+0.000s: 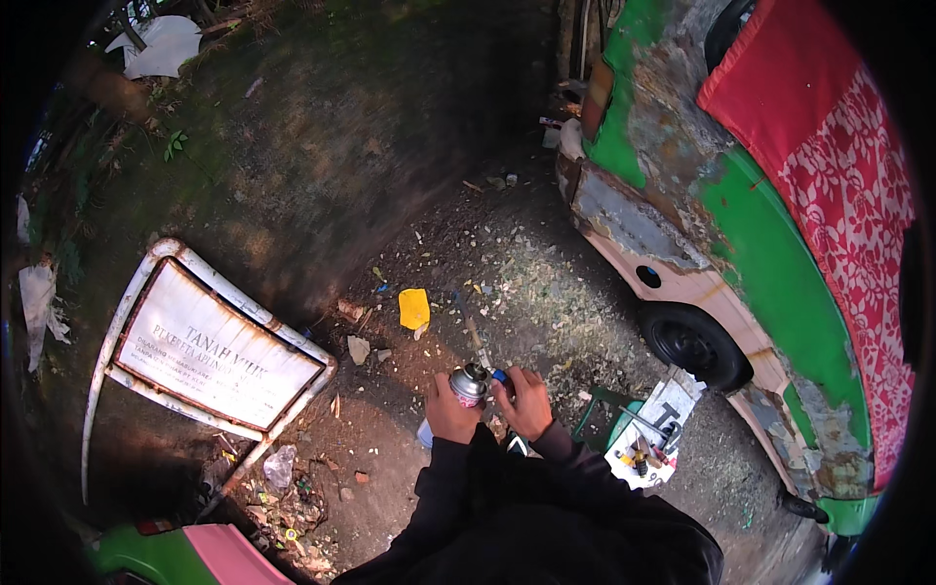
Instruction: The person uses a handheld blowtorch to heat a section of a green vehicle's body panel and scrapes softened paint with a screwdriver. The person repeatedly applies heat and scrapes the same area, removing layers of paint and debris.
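My left hand (452, 414) is closed around a metal spray-type can (469, 386) with a silver domed top, held upright in front of my body. Just right of it, my right hand (528, 406) has its fingers curled on a small blue item (500, 376), possibly a cap or torch part, close to the can's top. Beyond the hands, a narrow metallic piece (482, 355) extends away from the blue item; whether they are joined is hard to tell. The lower part of the can is mostly hidden by my left hand.
A green and pink vehicle (775, 241) with bare rusty patches and a red patterned cloth (841, 183) stands right. Near its wheel (695, 345), tools (640, 459) lie on a white board (677, 409). A rusty-framed white sign (212, 344) leans left. Yellow scrap (414, 308) and paint flakes litter the ground.
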`<state>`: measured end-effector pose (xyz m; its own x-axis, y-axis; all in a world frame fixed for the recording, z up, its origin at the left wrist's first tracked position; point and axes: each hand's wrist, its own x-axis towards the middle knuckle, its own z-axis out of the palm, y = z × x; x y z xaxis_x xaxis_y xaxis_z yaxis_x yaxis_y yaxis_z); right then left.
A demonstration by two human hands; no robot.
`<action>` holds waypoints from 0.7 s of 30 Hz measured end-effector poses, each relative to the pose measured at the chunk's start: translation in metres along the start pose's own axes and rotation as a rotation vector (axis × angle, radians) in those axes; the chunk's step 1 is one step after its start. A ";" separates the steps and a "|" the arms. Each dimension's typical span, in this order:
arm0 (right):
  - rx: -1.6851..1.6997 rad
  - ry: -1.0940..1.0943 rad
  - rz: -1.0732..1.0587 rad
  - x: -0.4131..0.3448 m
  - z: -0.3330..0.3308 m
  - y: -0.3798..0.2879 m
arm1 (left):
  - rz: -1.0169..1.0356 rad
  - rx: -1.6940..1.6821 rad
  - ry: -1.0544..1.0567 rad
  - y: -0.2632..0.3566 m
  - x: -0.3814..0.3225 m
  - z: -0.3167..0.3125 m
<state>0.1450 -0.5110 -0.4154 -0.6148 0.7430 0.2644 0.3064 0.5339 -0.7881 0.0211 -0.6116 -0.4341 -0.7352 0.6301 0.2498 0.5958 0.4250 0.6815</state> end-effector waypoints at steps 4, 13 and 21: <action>-0.011 0.019 0.029 0.037 0.005 0.008 | 0.033 0.028 -0.050 0.001 0.044 0.009; -0.069 0.258 0.183 0.089 -0.001 0.016 | 0.227 -0.051 -0.219 0.014 0.136 0.046; -0.142 0.444 0.323 0.064 -0.033 0.023 | 0.333 -0.136 -0.389 0.048 0.133 0.079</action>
<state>0.1365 -0.4376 -0.3984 -0.1181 0.9597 0.2550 0.5421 0.2775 -0.7932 -0.0229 -0.4560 -0.4222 -0.3240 0.9221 0.2117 0.7101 0.0892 0.6985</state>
